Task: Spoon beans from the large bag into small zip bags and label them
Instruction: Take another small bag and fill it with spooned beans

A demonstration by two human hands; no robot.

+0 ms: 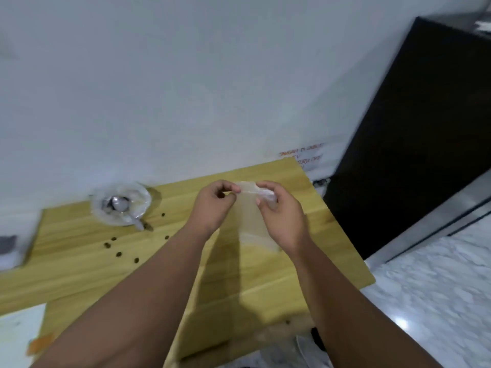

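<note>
On the far left I see a grey thing [8, 245] at the edge of the table [66, 274]. It is too blurry for me to say what it is.

Next comes the big bag [132, 208], standing open on the far left part of the table. A spoon [119, 203] sits inside it. A few beans [107, 245] lie loose on the wood just in front of it.

In the middle, my left hand [212, 208] pinches the top edge of a small zip bag [249, 219] with thumb and fingertips. My right hand [281, 216] pinches the top too, on the other side. The zip bag hangs down between the hands, above the table. It looks empty to me. I think I am trying to pull its mouth open.

On the right stands a black cabinet [411, 142], with a pale floor [438, 288] near it.

What could go wrong? The zip bag is thin and slick, so it may slip from my fingers. If the mouth opens only a little, beans could miss it and spill. The loose beans could roll off the table if my arm bumps them. The big bag is soft, so a knock could tip it over.
</note>
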